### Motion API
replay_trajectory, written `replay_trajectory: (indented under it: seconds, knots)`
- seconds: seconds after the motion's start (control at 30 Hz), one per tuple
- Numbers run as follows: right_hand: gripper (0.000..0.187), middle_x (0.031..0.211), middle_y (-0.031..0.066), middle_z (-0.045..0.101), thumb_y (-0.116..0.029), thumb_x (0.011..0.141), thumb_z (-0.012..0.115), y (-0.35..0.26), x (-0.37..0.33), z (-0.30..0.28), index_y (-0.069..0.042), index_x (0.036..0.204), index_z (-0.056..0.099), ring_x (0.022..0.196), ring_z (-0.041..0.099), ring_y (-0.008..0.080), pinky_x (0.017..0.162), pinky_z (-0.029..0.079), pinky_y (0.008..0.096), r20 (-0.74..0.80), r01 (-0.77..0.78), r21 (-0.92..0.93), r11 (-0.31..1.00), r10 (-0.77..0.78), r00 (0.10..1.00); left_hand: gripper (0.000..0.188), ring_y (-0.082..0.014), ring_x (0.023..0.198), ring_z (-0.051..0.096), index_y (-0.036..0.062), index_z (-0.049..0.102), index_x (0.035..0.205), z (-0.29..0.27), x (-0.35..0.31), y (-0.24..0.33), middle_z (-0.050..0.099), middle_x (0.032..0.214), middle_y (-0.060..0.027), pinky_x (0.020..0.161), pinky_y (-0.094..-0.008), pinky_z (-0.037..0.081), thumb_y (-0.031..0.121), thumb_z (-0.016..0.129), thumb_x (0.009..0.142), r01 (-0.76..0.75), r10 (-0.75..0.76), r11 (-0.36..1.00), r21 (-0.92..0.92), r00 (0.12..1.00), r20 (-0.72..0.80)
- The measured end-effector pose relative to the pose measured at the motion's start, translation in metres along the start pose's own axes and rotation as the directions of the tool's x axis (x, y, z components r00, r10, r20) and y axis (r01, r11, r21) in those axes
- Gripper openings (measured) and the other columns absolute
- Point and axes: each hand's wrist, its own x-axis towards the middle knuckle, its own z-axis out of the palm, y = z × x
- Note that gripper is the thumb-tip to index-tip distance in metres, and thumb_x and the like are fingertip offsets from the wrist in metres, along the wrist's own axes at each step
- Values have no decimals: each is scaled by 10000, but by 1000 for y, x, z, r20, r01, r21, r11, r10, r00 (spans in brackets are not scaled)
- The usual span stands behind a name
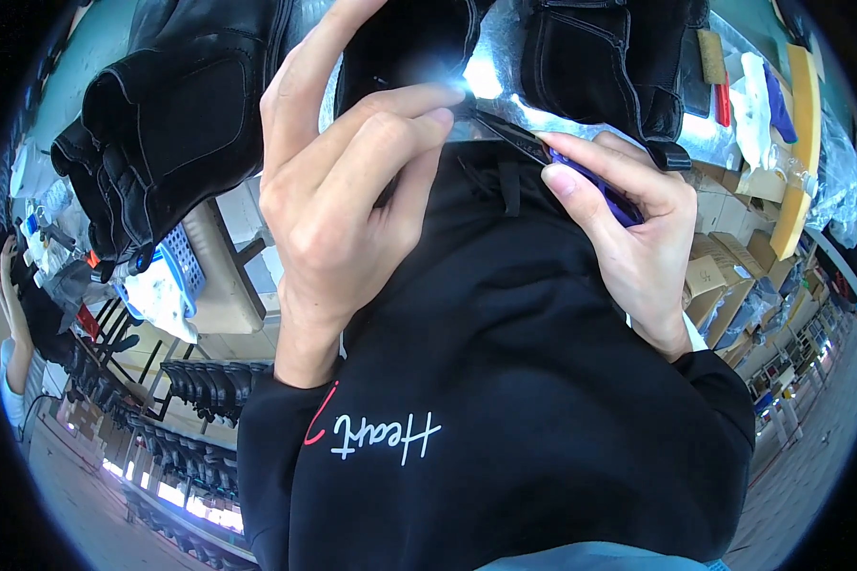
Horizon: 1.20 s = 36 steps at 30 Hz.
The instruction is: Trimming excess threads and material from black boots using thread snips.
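Note:
My right hand (633, 205) is closed around small scissors (595, 186) with a purple handle and slim dark blades that point left. Their tips reach close to the fingertips of my left hand (338, 186). Two fingers of that hand come together in a pinch; what lies between them is too small and glare-lit to make out. Another finger stretches up past the top edge. Directly beyond my left fingers stands a black leather boot (405, 52), partly covered by them. More black boots lie to the left (186, 114) and right (576, 71).
A shiny metal work surface (500, 57) lies under the boots. At the right are a brush (711, 57), a white cloth (754, 109) and a yellow strip (802, 152). Cardboard boxes (724, 266) stand beyond. A blue basket (183, 271) and boot racks (209, 385) are at left, near another person's arm (14, 328).

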Motion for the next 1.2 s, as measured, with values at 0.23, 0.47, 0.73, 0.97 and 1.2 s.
replay_trajectory:
  seconds: [0.23,0.47,0.73,0.97,1.2]
  knots:
    - [225,816,68,655,-38,829,720,-2,1,0,20,1046,725,751,553,106,694,420,215,14,-10,9,1000,10,1000,116,-359,1282,521,53,676,774,1,0,-4,748,880,-119,1122,-486,344,-46,729,744,-25,26,1000,-13,999,23]
    - [229,826,73,663,-50,830,725,4,-2,2,20,1048,725,769,569,113,715,430,220,-55,-9,18,1000,10,998,91,-364,1278,524,52,688,769,0,-1,-4,748,887,-119,1117,-540,323,-27,730,755,-42,42,999,13,999,23]
    - [209,825,79,671,-44,838,740,2,2,0,31,1032,723,710,613,94,622,451,199,5,-30,48,998,29,1000,93,-387,1282,513,77,703,761,-1,-2,-6,753,905,-81,1098,-540,341,-3,748,741,-67,66,997,38,997,47]
    - [227,809,73,659,-58,838,748,3,0,-3,22,1049,722,695,603,92,601,434,194,24,-19,14,1000,18,1000,95,-415,1298,485,95,711,763,-3,-4,-8,756,924,-46,1085,-538,354,30,770,726,-94,91,995,32,994,63]
    - [221,823,48,641,-42,823,727,3,0,-3,3,1039,732,742,542,93,690,420,217,25,-75,56,996,73,997,117,-403,1302,483,98,711,765,-2,-6,-9,753,926,-46,1094,-542,349,23,781,708,-92,91,996,19,994,53]
